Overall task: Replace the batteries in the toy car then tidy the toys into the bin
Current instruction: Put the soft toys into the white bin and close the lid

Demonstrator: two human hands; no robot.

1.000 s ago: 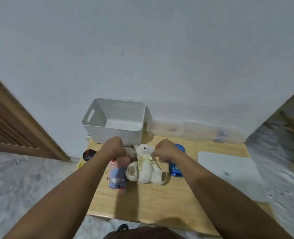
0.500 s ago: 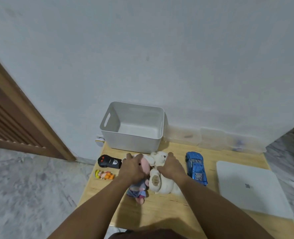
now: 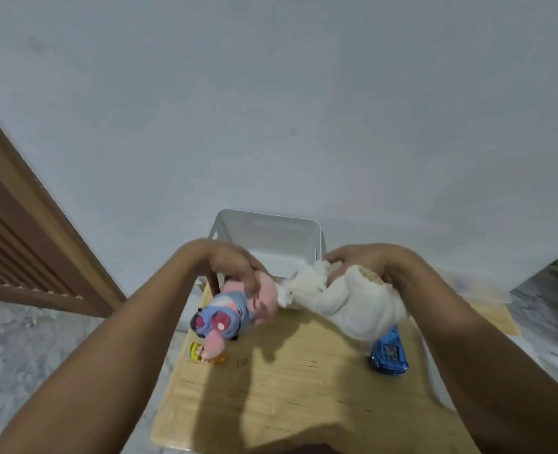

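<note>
My left hand (image 3: pixel 235 263) grips a pink and blue plush toy (image 3: pixel 235 309), held in the air just in front of the white bin (image 3: pixel 271 237). My right hand (image 3: pixel 366 260) grips a white teddy bear (image 3: pixel 346 299), lifted above the wooden table (image 3: pixel 287 388) and close to the bin's near rim. Both plush toys touch each other in the middle. The blue toy car (image 3: pixel 388 355) lies on the table under the bear, partly hidden by it.
A small yellow and orange figure (image 3: pixel 202 353) lies at the table's left edge under the pink plush. The bin stands against the white wall. A wooden slatted door (image 3: pixel 25 240) is at the left, and grey floor surrounds the table.
Both hands closed on the two plush toys on the table and lifted them up toward the bin. The black remote at the left is now hidden behind the pink plush.
</note>
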